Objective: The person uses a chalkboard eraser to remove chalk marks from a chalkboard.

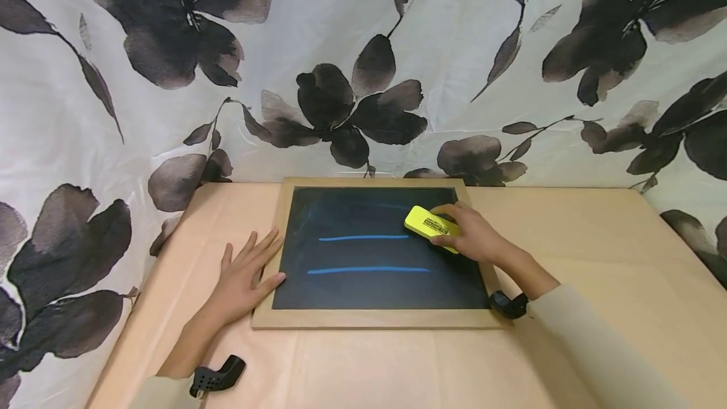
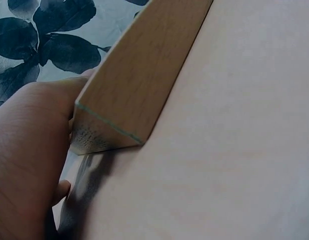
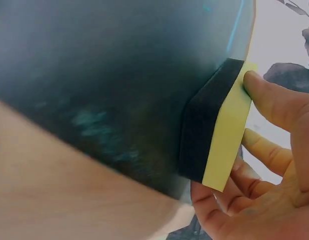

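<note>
A small blackboard point(image 1: 352, 292) in a pale wooden frame lies on the table, with two blue lines point(image 1: 369, 269) drawn across it. My right hand point(image 1: 477, 232) grips a yellow board eraser point(image 1: 425, 221) by its sides, over the board's upper right. In the right wrist view the eraser's dark pad point(image 3: 202, 122) faces the board surface, and bluish smudges mark the board beside it. My left hand point(image 1: 244, 283) lies with fingers spread at the board's left edge, thumb on the frame. The left wrist view shows it beside the frame's corner point(image 2: 109, 130).
The table point(image 1: 369, 365) has a light wood-toned surface. Behind and to the left hangs a white cloth point(image 1: 454, 49) printed with dark flowers. Black wrist devices point(image 1: 218, 376) are worn on both wrists, the right one close to the frame's lower right edge.
</note>
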`<state>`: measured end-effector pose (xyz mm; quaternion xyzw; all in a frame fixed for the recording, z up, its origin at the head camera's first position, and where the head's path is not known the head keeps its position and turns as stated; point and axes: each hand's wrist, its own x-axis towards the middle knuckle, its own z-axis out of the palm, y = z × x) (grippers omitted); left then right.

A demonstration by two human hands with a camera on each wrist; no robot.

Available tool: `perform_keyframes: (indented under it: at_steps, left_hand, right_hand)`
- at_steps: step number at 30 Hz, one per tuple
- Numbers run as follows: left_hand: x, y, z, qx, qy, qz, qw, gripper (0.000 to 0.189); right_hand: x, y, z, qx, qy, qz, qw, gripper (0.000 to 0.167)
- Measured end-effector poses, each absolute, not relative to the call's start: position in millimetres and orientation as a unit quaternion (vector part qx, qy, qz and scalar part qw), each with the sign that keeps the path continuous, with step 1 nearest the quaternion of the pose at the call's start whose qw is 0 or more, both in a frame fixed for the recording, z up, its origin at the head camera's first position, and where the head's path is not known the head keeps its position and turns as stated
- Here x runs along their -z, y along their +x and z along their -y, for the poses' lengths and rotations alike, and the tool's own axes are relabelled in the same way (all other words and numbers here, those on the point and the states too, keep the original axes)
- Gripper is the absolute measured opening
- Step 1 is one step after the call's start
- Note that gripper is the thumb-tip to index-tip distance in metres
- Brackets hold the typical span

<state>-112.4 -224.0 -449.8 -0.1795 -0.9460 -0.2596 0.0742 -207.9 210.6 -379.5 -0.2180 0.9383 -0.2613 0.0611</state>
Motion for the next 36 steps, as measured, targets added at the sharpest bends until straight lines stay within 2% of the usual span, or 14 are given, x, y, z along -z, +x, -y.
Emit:
perform_keyframes:
  at_steps: [12,36]
  left_hand:
    - [450,-110,222,0.263,-0.181,0.945,0.077,0.067]
    - [451,-110,222,0.261,-0.185,0.943,0.088,0.067]
  right_hand:
    - [388,-207,-212,0.314,-0.217,-0.922,0.063,0.058]
    - [387,-215,-150,0.332,-0.227,-0.91,0.099,0.059]
